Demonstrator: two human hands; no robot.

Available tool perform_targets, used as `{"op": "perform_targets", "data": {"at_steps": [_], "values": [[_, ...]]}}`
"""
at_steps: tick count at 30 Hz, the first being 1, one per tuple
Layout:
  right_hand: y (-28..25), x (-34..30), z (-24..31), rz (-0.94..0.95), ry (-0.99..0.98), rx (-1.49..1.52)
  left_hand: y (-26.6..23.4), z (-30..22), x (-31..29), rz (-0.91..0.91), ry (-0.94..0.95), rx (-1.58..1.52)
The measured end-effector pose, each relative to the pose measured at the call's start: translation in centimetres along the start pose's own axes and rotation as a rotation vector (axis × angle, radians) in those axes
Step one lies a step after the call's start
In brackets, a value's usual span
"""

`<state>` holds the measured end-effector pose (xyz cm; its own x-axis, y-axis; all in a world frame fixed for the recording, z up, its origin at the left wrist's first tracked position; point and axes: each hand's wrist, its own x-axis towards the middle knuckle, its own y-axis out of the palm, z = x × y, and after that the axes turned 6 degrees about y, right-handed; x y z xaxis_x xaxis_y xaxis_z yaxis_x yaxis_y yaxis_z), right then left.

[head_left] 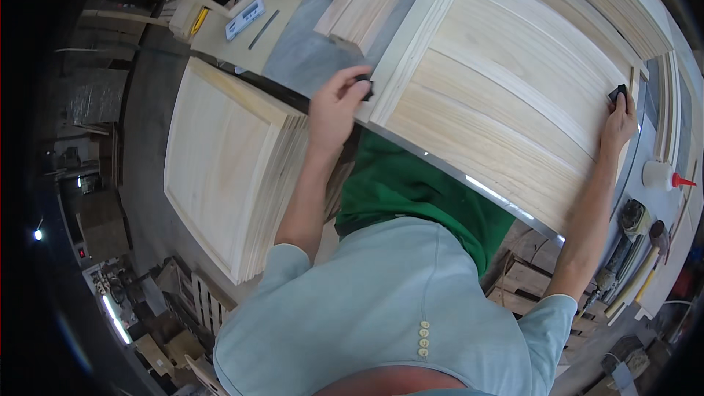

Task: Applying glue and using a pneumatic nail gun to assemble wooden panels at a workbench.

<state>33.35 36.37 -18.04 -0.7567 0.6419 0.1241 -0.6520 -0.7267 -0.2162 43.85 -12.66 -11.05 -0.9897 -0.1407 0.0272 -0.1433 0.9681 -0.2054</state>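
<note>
A pale wooden panel (506, 81) of several boards with a frame strip (425, 37) along its left side lies flat on the worktable in front of me. At its near left corner, my left hand (334, 114) pinches a small black block (365, 88) against or just beside the frame's outer edge. Along the right side, my right hand (620, 126) grips a second small black piece (617, 94) at the panel's right edge. The fingers of both hands partly cover these pieces, so their exact shape is hidden.
A stack of finished panels (213, 161) stands left of the table. Loose wooden strips (374, 0) lie at the back. On the right are a white bottle with a red tip (658, 174) and a hammer (658, 236). A blue-and-white box (246, 19) sits far left.
</note>
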Motion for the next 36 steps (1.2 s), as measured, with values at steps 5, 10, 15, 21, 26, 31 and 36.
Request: {"op": "perform_targets", "data": {"at_steps": [5,10,15,21,26,31,36], "values": [[-2.7,-0.8,1.8,0.041,0.006,-0.111,-3.8,3.0,0.7,-0.108,-0.032,0.303],[-6.7,-5.4,5.9,0.065,0.058,0.015,-6.8,6.3,3.5,-0.107,0.390,0.912],[-16.2,-13.3,10.1,-0.151,0.155,-0.185,-4.0,2.8,3.4,-0.088,0.338,0.580],[-20.5,-19.2,4.9,-0.245,0.281,-0.616,1.5,1.4,1.6,0.101,0.352,0.491],[-19.6,-20.2,3.3,-0.314,0.094,-0.880,2.6,0.8,1.1,0.227,0.324,0.431],[-18.5,-21.1,3.6,-0.337,-0.121,-1.099,2.7,0.7,0.5,0.235,0.334,0.483],[-17.1,-21.3,5.9,-0.281,-0.188,-1.022,2.8,0.3,0.3,0.232,0.418,0.675]]}}
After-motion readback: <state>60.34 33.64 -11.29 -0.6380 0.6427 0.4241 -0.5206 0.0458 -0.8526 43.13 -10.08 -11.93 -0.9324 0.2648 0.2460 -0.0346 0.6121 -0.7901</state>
